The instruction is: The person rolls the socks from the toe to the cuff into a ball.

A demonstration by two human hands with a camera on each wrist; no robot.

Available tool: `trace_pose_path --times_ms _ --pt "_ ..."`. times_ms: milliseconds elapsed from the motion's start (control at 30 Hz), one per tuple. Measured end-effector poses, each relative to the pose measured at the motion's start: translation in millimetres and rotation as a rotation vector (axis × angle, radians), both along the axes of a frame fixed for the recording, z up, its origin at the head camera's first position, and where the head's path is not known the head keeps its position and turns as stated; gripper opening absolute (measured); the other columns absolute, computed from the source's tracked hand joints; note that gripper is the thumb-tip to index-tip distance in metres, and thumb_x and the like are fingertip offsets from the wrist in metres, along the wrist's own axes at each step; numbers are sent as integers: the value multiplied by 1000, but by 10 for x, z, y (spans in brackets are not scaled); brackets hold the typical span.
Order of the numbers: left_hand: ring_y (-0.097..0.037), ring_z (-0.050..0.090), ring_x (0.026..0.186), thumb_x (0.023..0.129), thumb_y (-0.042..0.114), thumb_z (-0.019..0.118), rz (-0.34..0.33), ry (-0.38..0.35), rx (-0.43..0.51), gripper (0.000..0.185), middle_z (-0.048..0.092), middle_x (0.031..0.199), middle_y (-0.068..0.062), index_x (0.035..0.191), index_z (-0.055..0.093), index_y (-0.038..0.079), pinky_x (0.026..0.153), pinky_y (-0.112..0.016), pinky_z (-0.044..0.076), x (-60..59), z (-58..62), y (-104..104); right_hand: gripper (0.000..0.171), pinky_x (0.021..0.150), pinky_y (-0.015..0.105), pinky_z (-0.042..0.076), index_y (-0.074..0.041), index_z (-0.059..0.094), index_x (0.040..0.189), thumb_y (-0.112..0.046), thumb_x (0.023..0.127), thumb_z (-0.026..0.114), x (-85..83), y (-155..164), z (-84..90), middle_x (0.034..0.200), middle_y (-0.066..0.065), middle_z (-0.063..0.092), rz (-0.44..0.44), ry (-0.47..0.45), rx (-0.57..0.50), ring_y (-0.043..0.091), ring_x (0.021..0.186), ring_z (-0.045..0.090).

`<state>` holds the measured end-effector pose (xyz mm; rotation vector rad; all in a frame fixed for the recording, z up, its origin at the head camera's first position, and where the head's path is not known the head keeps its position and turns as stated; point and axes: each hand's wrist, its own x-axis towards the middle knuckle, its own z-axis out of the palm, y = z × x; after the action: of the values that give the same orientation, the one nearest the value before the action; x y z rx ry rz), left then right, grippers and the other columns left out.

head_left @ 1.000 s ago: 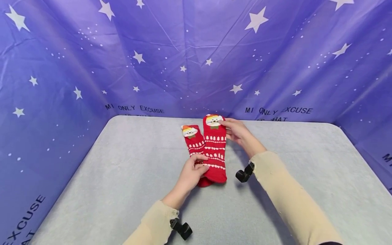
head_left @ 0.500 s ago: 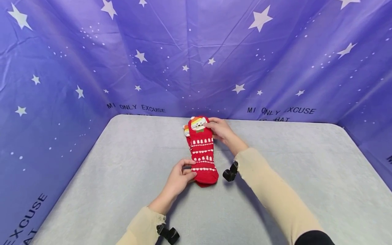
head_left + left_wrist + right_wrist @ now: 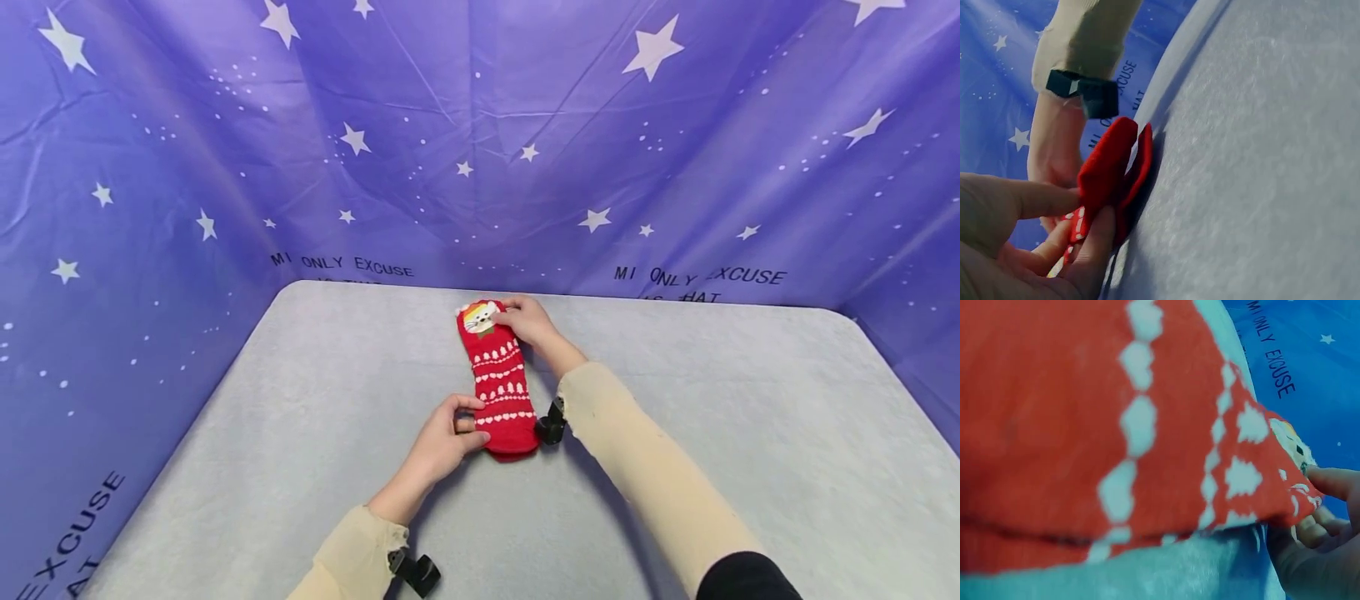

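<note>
Grey table, socks between fingers.

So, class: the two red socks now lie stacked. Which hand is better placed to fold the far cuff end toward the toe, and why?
Probably the right hand: it already pinches the socks at the far end by the animal face. The left hand holds the near toe end and can anchor it.
</note>
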<state>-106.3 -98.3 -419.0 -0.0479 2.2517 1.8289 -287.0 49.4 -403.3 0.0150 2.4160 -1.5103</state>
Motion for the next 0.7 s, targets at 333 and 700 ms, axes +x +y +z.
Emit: trace_pose_path --times_ms 333,700 --pt "-21 56 99 78 3 78 -94 314 -463 31 56 114 -9 106 66 11 83 -34 48 58 101 -87 42 103 44 49 -3 56 133 -17 93 65 266 251 205 131 18 62 99 201 177 34 117 62" --pt "-16 60 113 82 14 80 -448 498 -639 29 66 113 2 108 66 17 101 -38 50 24 172 -44 16 80 31 53 -2 70 106 -9 92 65 857 559 291 100 11 71 439 260 133 18 87 63"
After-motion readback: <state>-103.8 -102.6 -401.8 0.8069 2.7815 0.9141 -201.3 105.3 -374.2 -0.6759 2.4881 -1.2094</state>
